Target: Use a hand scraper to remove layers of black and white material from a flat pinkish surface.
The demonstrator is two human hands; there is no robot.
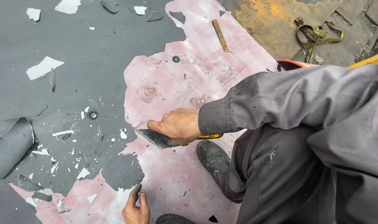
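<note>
I am crouched on a broad flat floor [72, 83] coated in dark grey paint. A large part of the coating is gone, and a pale pink patch [189, 74] of bare surface runs from the far edge down to the near edge where I sit. Loose flakes [43, 67] of paint, grey on one side and white on the other, lie scattered over the grey part, and a big curl of peeled coating [12, 145] stands up at the left edge. A small round hole [93, 115] sits in the grey, and another [176, 59] in the pink. Toward the far edge a narrow yellowish strip [220, 35] lies on the pink, and beyond it, on rusty ground at the far right corner, a tangled olive strap [315, 35].

My right hand [176, 126] is closed tight around a scraper [155, 139] with a yellow handle. Its flat dark blade sticks out to the left of my fist and lies low on the pink, just beside the edge of the remaining grey paint. My black shoe [214, 159] is planted right next to it.

My left hand [135, 207] is at the near edge, fingers stretched out and pressed flat on the floor, holding nothing, well apart from the scraper.
</note>
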